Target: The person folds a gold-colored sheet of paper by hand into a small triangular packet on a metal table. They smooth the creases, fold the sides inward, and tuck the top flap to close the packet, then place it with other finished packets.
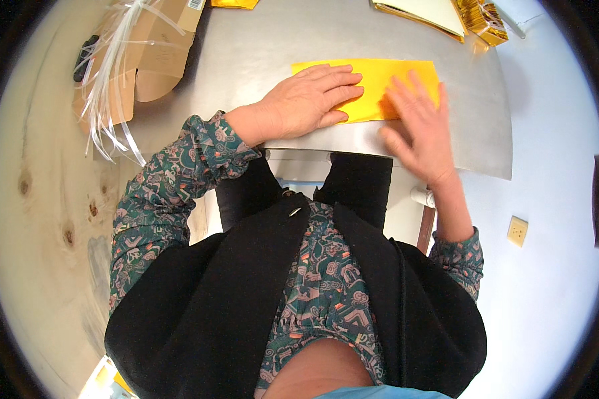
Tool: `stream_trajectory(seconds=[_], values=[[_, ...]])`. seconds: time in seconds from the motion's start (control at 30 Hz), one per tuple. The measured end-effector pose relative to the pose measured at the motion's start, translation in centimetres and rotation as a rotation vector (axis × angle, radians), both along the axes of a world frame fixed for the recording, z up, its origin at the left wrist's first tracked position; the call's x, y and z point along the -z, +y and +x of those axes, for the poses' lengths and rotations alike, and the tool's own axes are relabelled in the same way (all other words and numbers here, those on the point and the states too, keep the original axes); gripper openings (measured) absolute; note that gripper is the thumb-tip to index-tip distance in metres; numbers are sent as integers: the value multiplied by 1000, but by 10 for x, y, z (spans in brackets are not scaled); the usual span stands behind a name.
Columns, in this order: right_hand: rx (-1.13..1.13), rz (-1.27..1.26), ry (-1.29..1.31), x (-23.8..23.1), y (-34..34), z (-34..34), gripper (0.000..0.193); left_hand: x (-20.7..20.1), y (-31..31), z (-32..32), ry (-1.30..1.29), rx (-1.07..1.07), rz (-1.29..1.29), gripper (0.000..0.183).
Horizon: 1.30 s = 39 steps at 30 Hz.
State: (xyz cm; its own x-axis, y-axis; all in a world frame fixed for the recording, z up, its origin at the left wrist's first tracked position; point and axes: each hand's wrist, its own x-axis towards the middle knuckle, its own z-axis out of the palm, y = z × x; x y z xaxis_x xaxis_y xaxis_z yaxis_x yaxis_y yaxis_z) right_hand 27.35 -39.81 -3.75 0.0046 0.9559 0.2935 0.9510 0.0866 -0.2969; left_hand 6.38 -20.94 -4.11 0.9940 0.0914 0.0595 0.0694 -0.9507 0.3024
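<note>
A flat yellow sheet (pixel 379 76), wider than it is deep, lies near the front edge of the grey table. On its left end rests my left hand (pixel 311 98), palm down with the fingers stretched out. My right hand (pixel 419 130) is over the sheet's right part, fingers spread and a little blurred by motion; whether it touches the sheet I cannot tell. Neither hand grips anything. Parts of the sheet are hidden under the fingers.
At the table's left stands a brown cardboard box (pixel 156 50) with white plastic strips (pixel 116 73) draped over it. A stack of pale sheets (pixel 426 14) and a bundle of shiny gold paper (pixel 482 23) are at the far right. A white wall (pixel 546 120) borders the right side.
</note>
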Motion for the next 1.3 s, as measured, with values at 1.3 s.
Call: stream_trajectory(seconds=[1.3], values=[[254, 6, 39, 1, -63, -11, 46, -34, -17, 1, 15, 162, 265, 48]])
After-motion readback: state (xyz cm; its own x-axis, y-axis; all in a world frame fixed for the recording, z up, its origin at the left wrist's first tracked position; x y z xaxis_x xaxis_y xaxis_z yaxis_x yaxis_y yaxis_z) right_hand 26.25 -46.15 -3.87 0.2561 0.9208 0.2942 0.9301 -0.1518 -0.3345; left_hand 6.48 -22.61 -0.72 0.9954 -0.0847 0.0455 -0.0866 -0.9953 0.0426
